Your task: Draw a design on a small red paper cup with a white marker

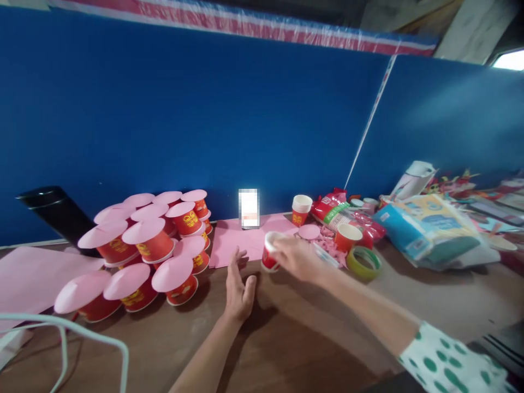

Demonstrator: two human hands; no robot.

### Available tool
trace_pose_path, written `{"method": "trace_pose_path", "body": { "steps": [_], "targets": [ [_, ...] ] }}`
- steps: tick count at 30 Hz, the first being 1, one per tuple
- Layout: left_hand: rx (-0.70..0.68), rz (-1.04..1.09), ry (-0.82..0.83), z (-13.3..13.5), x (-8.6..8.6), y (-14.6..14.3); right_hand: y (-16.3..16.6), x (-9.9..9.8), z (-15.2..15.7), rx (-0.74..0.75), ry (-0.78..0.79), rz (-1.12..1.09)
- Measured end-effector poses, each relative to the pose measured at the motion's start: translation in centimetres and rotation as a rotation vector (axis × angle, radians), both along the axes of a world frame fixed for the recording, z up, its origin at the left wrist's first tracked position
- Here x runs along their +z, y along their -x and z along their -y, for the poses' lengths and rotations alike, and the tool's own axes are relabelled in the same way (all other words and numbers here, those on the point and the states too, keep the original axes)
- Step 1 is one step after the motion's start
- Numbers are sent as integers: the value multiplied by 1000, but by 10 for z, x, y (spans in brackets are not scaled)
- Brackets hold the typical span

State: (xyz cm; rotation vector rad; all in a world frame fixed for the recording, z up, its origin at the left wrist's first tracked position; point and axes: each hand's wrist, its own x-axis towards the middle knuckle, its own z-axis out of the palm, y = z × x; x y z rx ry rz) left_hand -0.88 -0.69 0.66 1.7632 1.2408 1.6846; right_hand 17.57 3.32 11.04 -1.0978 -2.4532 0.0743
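My right hand (295, 257) is closed around a red paper cup (269, 252), held tilted just above the brown table (286, 333). My left hand (238, 286) lies flat on the table with its fingers stretched out, just left of the cup, holding nothing. A pink paper sheet (237, 240) lies behind both hands. To the left stands a pile of several upturned red cups capped with pink paper discs (147, 251).
A stack of red cups (301, 209), a single cup (347, 237), a loose pink disc (309, 232), a tape roll (364, 263) and packets (429, 232) lie right. A black cylinder (57, 214) and pink paper (36, 275) lie left. A blue partition (204, 120) stands behind. A white chair rail (65, 333) is near me.
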Motion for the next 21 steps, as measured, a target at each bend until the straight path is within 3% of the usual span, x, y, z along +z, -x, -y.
{"method": "trace_pose_path", "body": {
  "steps": [3,7,14,18,21],
  "targets": [
    [-43,142,-3,-3,-1,4,18,-26,30,142,9,65],
    [-65,184,63,-6,-2,11,32,-48,36,231,-3,-67],
    [-32,63,130,-3,-3,16,31,-72,33,207,-84,-390],
    [11,42,143,-3,-2,15,22,-75,33,190,-67,-347],
    [21,20,112,-4,-2,15,9,-72,26,56,-39,-263]
  ]
}}
